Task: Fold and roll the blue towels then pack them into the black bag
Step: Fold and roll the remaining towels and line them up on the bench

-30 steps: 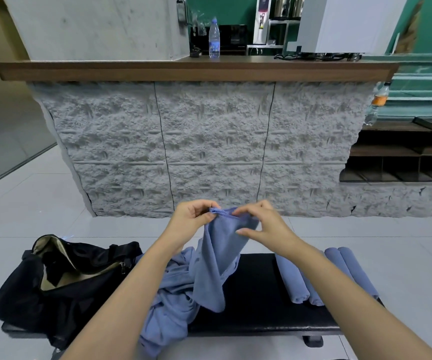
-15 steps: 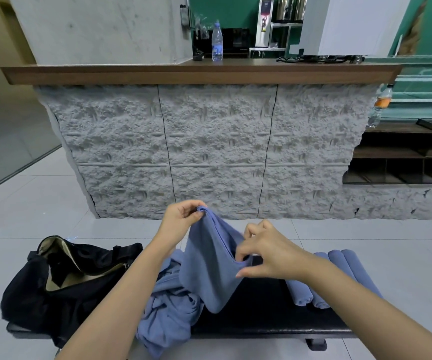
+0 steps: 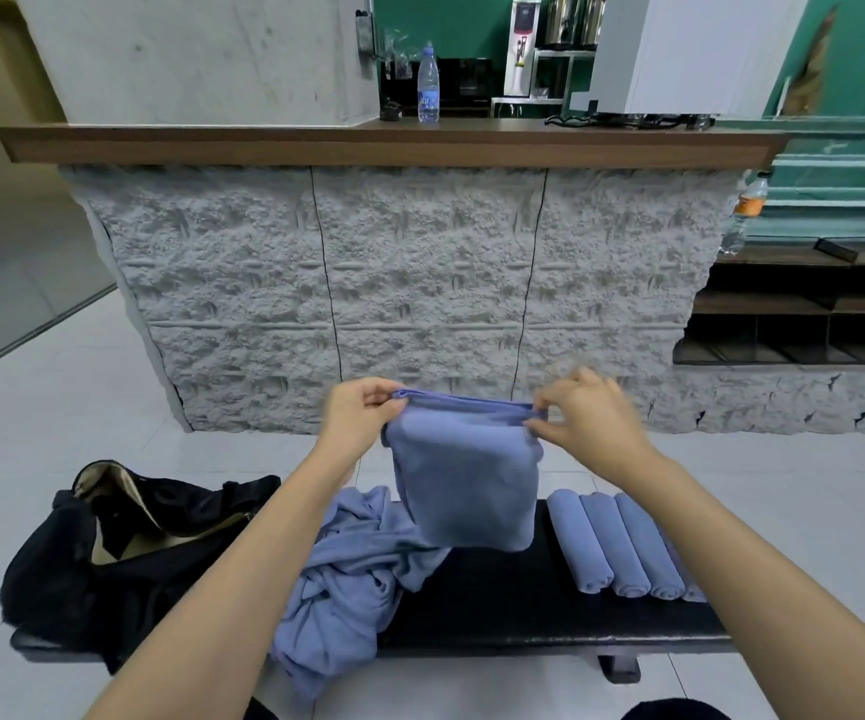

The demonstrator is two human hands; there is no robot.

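A blue towel hangs doubled over in the air above the black bench. My left hand pinches its upper left corner and my right hand pinches its upper right corner, so the top edge is stretched between them. A heap of loose blue towels lies on the bench below and spills over its front edge. Three rolled blue towels lie side by side on the right part of the bench. The black bag sits open on the bench's left end, showing a beige lining.
A rough grey stone counter with a wooden top stands right behind the bench. Dark open shelves are at the right. Pale floor tiles surround the bench. A water bottle stands on the counter.
My right hand slid along the towel's edge to the far corner and both hands pulled apart. The towel, bunched before, now hangs spread out between them.
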